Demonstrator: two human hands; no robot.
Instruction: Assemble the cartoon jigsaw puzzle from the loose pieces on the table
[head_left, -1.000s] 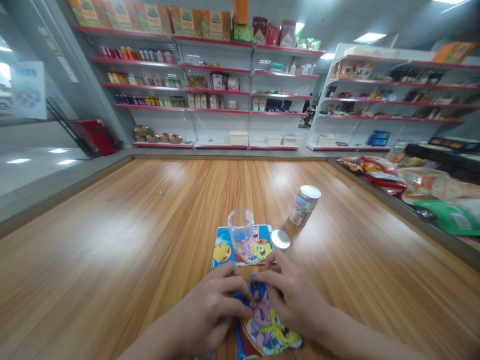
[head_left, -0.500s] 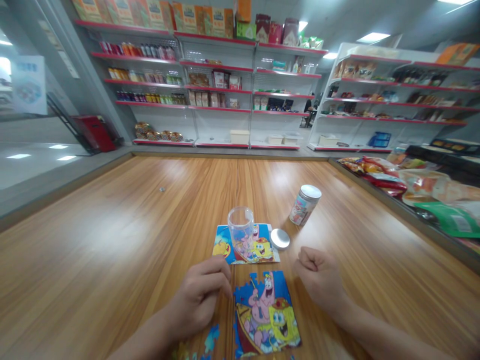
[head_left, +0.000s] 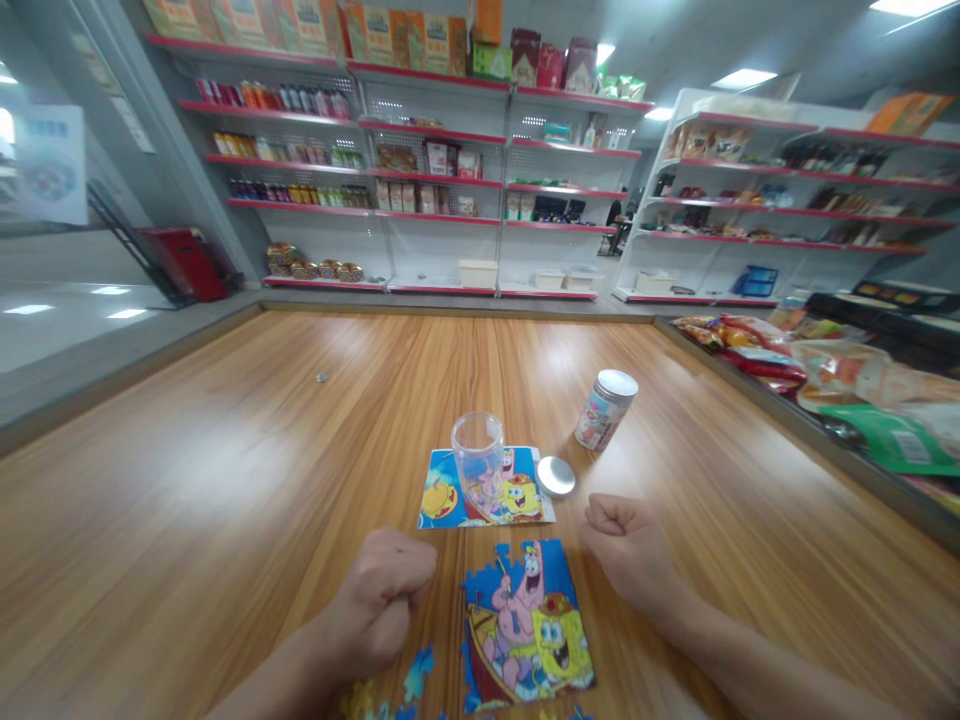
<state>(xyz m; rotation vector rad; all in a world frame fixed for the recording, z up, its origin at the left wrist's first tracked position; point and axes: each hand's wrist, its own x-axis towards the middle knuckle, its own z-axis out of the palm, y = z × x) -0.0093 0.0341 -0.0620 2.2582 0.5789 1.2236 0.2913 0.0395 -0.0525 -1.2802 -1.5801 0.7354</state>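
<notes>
Two Fists Flank a Part-Built Jigsaw

One partly assembled jigsaw puzzle, showing a pink starfish and a yellow sponge figure, lies flat on a wood-grain table between a person's two bare hands. Beyond it are one printed sheet bearing a similar scene, one clear jar standing upright on that sheet, one round silver lid at the sheet's right edge, and one lidded canister farther right. Loose puzzle pieces, too cut off by the lower edge of the view to count, lie left of the puzzle and below it.

Both forearms reach in from the lower corners. The left hand is curled into a fist, knuckles up, with the loose pieces near its wrist. The right hand is balled as well, its fingers folded toward the puzzle; whether either fist encloses anything cannot be told. The puzzle sits just beside each fist, touching neither, its jagged left side toward the left hand and its straight right side toward the right.
</notes>
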